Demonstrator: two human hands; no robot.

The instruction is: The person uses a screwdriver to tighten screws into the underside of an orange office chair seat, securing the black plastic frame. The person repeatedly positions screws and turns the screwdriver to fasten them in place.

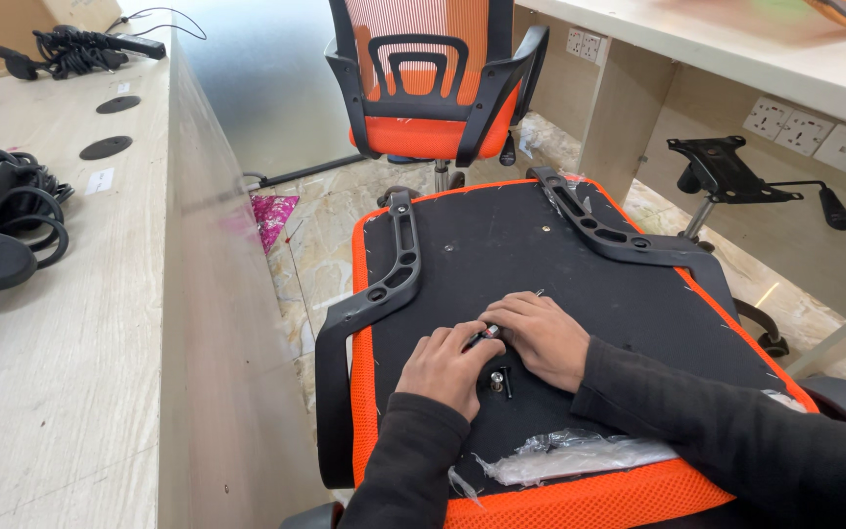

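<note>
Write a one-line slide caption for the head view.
Both hands, left hand and right hand, pinch small bolts on an upturned orange chair seat beside a wooden desk.

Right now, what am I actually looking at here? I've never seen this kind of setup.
This is one view from a camera on a person's head, looking down at their own bare hands. An upturned orange chair seat, black underside up with two black armrests attached, lies before them. The left hand and right hand meet over a small metal piece, too small to identify. Loose bolts and a clear plastic bag lie nearby on the seat. Beyond stand an assembled orange chair and a chair base mechanism; cables sit on the desk at left.
</note>
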